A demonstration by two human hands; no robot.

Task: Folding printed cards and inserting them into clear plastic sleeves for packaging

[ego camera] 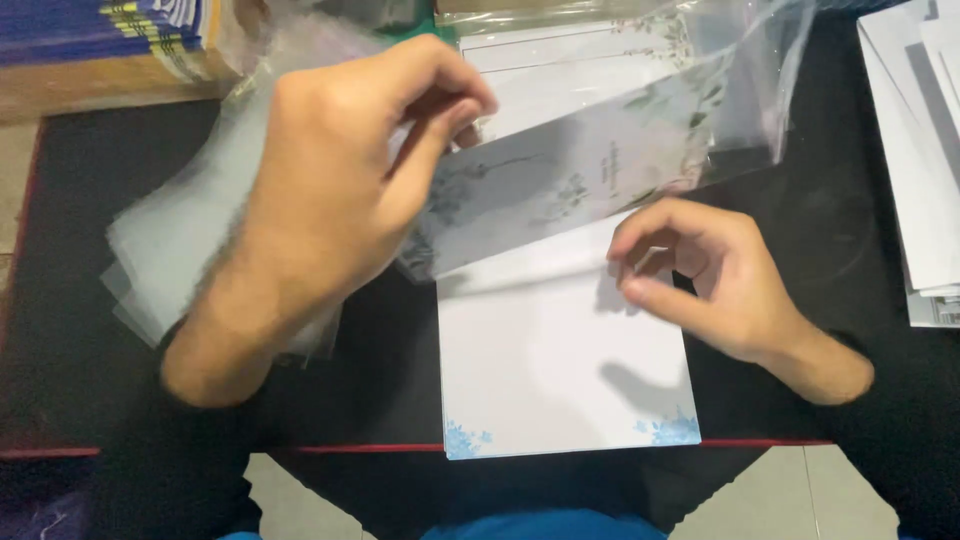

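Note:
My left hand pinches the left end of a long card with a pale floral print, which sits partly inside a clear plastic sleeve and is held tilted above the table. My right hand hovers with curled fingers at the right edge of a white card with blue flowers in its lower corners. That white card lies flat on the black table. Whether my right fingers pinch the card's upper edge is unclear.
A stack of clear plastic sleeves lies at the left under my left forearm. White cards or envelopes are piled at the right edge. More floral cards lie at the back, and a cardboard box with blue booklets is at top left.

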